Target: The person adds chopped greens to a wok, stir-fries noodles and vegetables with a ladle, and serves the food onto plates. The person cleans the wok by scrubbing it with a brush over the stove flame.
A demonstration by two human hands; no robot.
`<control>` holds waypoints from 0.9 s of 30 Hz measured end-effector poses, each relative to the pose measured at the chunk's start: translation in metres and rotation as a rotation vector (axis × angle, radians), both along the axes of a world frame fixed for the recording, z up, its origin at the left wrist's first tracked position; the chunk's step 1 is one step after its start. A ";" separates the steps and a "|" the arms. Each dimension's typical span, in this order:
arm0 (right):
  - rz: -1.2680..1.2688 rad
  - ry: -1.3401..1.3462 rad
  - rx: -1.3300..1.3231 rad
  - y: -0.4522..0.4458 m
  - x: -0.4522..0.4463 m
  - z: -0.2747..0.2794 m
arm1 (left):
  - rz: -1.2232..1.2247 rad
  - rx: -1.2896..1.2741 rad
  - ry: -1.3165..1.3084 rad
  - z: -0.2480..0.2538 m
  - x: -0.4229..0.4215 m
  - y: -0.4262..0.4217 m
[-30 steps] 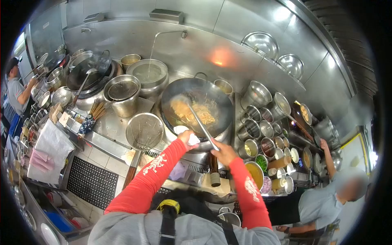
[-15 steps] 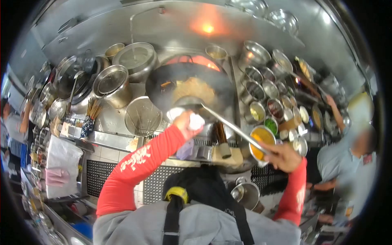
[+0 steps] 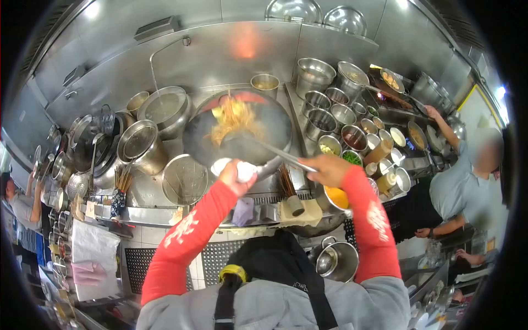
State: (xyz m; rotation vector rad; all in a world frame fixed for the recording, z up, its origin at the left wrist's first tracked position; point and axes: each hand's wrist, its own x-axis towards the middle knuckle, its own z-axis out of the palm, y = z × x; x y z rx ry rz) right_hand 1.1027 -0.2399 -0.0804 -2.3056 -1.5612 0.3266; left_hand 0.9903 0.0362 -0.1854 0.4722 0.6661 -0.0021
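My left hand point(image 3: 233, 177) is closed on a folded white cloth point(image 3: 247, 172) at the near rim of a big dark wok point(image 3: 197, 136). Steam rises from the wok, and a heap of yellowish, noodle-like food point(image 3: 237, 120) is spread up its far side. The fingers of my right hand point(image 3: 330, 170) wrap round the handle of a long metal ladle point(image 3: 283, 155), whose head dips into the near part of the wok, partly lost in steam. Red sleeves cover both my forearms.
Right of the wok stand several metal pots and ingredient tubs, with an orange-yellow liquid container point(image 3: 336, 198) nearest. Lidded pots point(image 3: 144, 146) and a wire-filled round strainer pot point(image 3: 185, 179) stand left. A co-worker point(image 3: 467, 181) reaches over pans at the right.
My right hand has moved forward and left with the ladle, nearer the wok. The food has shifted up the wok's far side. My head view has tilted upward.
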 end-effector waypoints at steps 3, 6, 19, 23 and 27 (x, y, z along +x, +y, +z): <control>-0.153 -0.196 -0.007 0.037 -0.002 -0.039 | 0.010 -0.073 -0.027 -0.081 0.007 0.003; -0.296 -0.162 -0.055 0.034 -0.033 -0.029 | -0.069 0.029 0.003 -0.125 -0.033 -0.016; -0.062 0.142 -0.030 -0.026 -0.015 0.017 | -0.015 0.013 0.027 -0.012 0.009 0.011; -0.243 -0.186 -0.053 0.027 -0.012 -0.047 | -0.043 0.081 -0.059 -0.104 -0.001 -0.007; -0.205 -0.223 0.124 0.016 -0.041 -0.031 | -0.052 0.235 0.034 -0.102 -0.028 -0.017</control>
